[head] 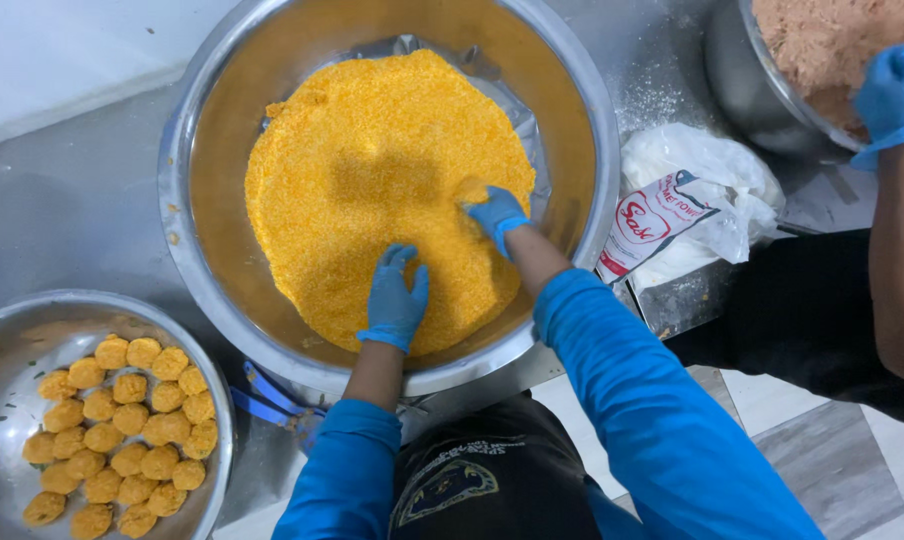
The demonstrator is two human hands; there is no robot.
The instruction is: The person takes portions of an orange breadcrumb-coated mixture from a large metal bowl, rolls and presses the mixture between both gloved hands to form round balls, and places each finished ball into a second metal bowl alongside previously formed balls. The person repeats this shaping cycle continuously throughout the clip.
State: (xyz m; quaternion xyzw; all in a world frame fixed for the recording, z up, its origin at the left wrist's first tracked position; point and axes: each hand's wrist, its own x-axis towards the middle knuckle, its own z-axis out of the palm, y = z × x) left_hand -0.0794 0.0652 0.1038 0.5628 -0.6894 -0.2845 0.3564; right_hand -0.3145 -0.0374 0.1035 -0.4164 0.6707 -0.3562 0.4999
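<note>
Coating a small piece (471, 190) in orange crumbs (372, 170) inside the large steel bowl (197, 130).
Piece probably soft, light, crumbly: cup from below, do not pinch. Right hand (496, 216) curls closed around it right of bowl centre; left hand (394, 300) lies open, fingers spread, palm down on near crumbs. Forearms reach from near edge.
</note>
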